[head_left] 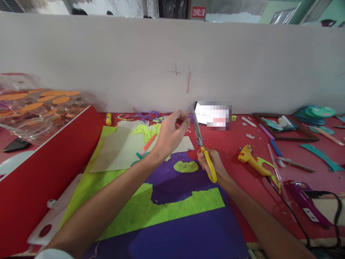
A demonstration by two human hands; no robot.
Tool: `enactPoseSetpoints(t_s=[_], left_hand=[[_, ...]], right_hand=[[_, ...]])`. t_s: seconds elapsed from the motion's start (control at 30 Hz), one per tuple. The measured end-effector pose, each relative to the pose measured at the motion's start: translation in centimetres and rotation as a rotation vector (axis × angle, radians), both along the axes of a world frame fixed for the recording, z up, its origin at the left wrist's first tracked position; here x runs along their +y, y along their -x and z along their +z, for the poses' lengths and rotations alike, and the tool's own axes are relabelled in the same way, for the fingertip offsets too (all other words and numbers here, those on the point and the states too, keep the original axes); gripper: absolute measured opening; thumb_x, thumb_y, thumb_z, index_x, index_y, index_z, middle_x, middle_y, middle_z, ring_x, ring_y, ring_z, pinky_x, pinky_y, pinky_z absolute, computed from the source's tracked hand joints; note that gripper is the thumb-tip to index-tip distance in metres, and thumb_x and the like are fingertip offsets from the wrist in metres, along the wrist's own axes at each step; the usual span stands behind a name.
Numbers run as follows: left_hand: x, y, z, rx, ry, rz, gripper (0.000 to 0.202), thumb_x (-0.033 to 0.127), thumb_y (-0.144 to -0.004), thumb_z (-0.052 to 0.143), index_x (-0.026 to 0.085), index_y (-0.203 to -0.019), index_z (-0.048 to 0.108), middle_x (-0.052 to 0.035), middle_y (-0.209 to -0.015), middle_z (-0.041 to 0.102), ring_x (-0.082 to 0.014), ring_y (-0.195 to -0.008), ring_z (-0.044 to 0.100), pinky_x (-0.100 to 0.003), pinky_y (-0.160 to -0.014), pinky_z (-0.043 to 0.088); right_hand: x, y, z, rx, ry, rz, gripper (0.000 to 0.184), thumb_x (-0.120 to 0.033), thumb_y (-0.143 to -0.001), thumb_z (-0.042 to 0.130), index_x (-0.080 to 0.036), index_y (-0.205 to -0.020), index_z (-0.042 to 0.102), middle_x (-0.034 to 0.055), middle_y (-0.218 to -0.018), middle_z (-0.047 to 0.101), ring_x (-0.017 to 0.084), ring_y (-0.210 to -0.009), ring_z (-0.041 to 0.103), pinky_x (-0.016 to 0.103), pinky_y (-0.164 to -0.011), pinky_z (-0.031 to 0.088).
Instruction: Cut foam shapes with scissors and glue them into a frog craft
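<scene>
My left hand (174, 129) pinches a small purple piece (191, 118) between thumb and fingertips, above the scraps at the back of the table. Wrapped round the yellow handles of a pair of scissors (208, 162) is my right hand (212, 163). The blades point up and away, right beside the purple piece; whether they touch it I cannot tell. Below lie a purple sheet (172, 233), a green sheet with a ragged cut edge (167, 212) and a green cut-out (185, 166). An orange marker (148, 144) rests on cream paper (115, 151) near my left wrist.
A lit phone (205, 115) leans against the white partition (134, 64). On the right are a yellow glue gun (252, 160) with its cord, a purple power strip (307, 203) and a brown frame (304, 135). A red board (51, 162) stands left, beside stacked clear cups (40, 115).
</scene>
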State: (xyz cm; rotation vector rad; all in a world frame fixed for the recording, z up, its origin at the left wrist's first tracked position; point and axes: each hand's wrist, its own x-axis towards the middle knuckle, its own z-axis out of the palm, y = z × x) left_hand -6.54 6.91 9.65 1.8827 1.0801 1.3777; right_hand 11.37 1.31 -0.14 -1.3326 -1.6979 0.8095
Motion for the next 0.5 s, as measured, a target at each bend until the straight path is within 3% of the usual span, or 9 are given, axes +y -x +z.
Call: enactPoseSetpoints(t_s=[0.5], left_hand=[[-0.11, 0.09, 0.4, 0.008, 0.006, 0.028, 0.017, 0.018, -0.094, 0.056, 0.018, -0.077, 0.056, 0.0016, -0.075, 0.061, -0.0101, -0.068, 0.049, -0.027, -0.067, 0.04]], right_hand=[[-0.24, 0.05, 0.51, -0.014, 0.006, -0.018, 0.06, -0.078, -0.088, 0.044, -0.023, -0.064, 0.044, -0.0028, -0.048, 0.043, 0.012, -0.046, 0.04, 0.027, -0.047, 0.026]])
